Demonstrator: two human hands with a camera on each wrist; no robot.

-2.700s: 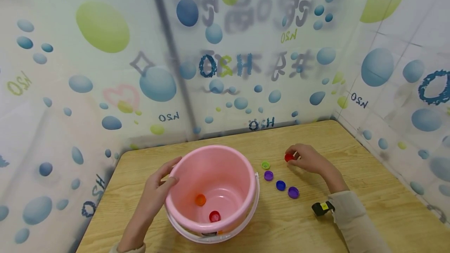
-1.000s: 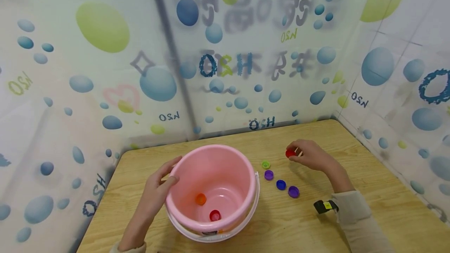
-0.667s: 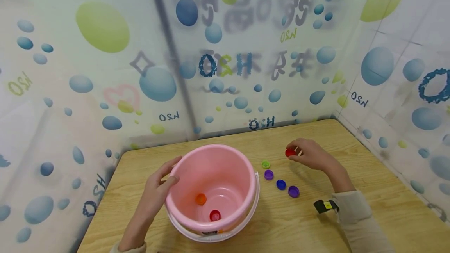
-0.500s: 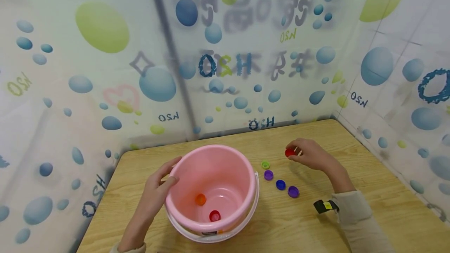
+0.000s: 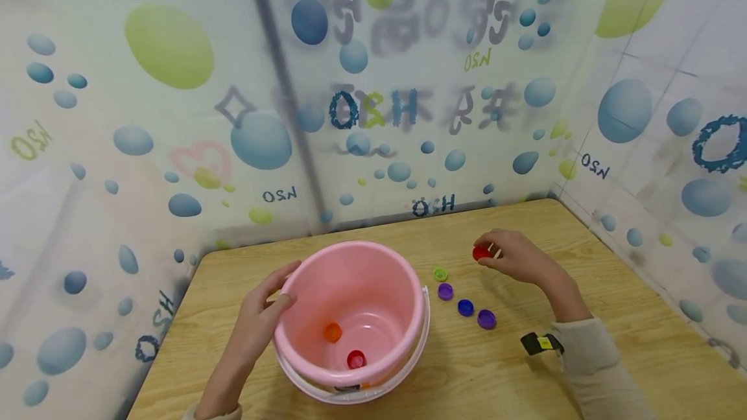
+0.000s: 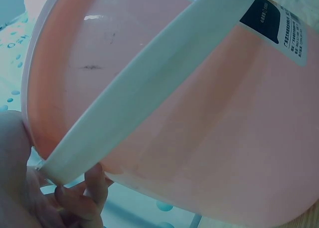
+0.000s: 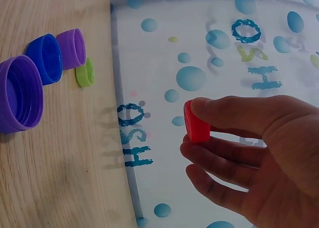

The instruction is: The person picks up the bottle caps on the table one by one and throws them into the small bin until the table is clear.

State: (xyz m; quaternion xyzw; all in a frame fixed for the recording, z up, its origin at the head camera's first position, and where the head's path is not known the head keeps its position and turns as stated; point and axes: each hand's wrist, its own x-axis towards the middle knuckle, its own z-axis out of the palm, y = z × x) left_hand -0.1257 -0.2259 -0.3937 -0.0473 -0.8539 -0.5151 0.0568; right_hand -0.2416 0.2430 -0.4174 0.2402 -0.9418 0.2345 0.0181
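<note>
We are pinching a red cap [image 7: 200, 127] in the right hand [image 5: 518, 256], thumb and fingers meeting across its small wall, the spare fingers trailing half bent with nothing in them. The cap is seemingly hanging just off the table [image 5: 467, 381], toward its far right corner. We are judging it light, stiff plastic, hard to crush but smooth enough to be slipping from a careless pinch, so gripping opposite sides of the wall is looking the surest hold.

The green cap [image 5: 440, 274], the upper purple cap [image 5: 445, 291], the blue cap [image 5: 465, 307] and the lower purple cap [image 5: 487, 319] are lying in a slanting row, running from the far edge's side toward the near right corner. We are expecting the same handling from them, the green one looking the smallest and fiddliest.

With the left hand [image 5: 262, 310] we are gripping the left rim of the pink bucket [image 5: 350, 253], thumb inside, fingers outside. It is standing nearer the left edge than the right, with an orange cap [image 5: 332, 332] and another red one inside. We are guessing its wall is flexing slightly; the thick rim is offering firmer purchase than the loose white handle [image 6: 144, 83].
</note>
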